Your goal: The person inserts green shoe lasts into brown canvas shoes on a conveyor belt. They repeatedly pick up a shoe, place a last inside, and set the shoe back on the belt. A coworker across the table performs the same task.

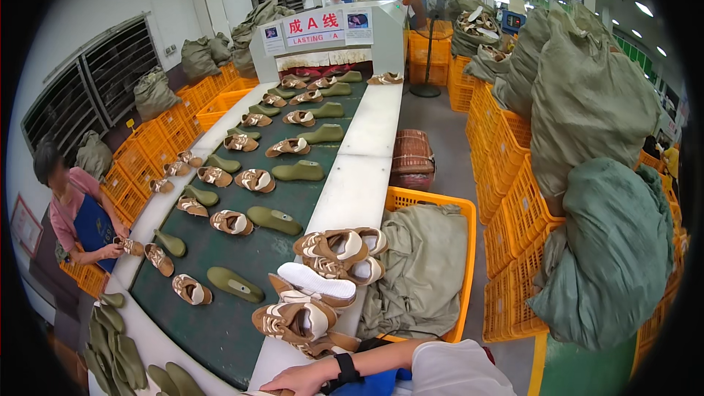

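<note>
Only one of my arms shows: a forearm with a white sleeve and a black wristband comes in from the lower right. My right hand [295, 380] lies low at the picture's bottom edge, on the white ledge beside the conveyor. Its fingers curl over something tan that the frame cuts off. Just above the hand is a heap of brown-and-white shoes [323, 279] on the ledge. My left hand is out of view.
The dark green belt [242, 253] carries rows of shoes and olive lasts [274, 219] toward a tunnel machine [330, 37]. A co-worker [73, 213] at the left holds a shoe. Loose lasts [117, 352] lie lower left. An orange crate with a sack [425, 271] and stacked crates stand to the right.
</note>
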Available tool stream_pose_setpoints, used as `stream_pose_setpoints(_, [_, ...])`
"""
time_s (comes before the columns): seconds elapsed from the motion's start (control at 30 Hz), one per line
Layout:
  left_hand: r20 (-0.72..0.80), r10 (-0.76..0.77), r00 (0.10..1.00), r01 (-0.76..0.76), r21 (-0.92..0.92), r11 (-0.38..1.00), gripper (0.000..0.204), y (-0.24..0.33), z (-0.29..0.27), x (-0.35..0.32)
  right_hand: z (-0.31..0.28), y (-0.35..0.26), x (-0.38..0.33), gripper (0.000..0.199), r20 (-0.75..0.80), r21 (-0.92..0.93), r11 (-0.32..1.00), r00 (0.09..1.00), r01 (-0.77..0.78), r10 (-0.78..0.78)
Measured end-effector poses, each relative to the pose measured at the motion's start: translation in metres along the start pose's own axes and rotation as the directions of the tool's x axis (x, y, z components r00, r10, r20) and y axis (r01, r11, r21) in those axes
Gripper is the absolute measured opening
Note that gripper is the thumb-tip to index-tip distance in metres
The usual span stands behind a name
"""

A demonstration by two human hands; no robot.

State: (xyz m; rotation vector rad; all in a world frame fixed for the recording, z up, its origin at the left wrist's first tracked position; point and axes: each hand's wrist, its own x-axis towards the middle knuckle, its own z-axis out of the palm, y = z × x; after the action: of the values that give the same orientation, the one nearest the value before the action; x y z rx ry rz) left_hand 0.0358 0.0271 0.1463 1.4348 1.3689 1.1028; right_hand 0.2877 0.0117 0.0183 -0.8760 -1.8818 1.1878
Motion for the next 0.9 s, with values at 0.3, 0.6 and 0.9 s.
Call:
stream_pose_setpoints(0.3, [-0.131, -0.332, 0.934, 0.252, -0.415, 0.874, 0.037, -0.055, 0.004, 0.023, -0.016, -0.032, -0.008, 0.073, 0.031, 0.008, 0.997, 0.997, -0.071, 0.071])
stream_pose_setpoints(0.6, [0.352, -0.136, 0.926, 0.303, -0.48, 0.823, 0.094, -0.047, 0.048, 0.001, -0.034, -0.078, -0.005, 0.068, -0.358, -0.086, 0.988, 0.93, -0.127, 0.088])
stream_pose_setpoints(0.9, [0.489, -0.021, 0.872, 0.421, -0.725, 0.545, 0.07, -0.051, 0.064, -0.002, -0.004, -0.114, 0.018, 0.051, -0.049, -0.357, 0.889, 0.945, 0.285, -0.323])
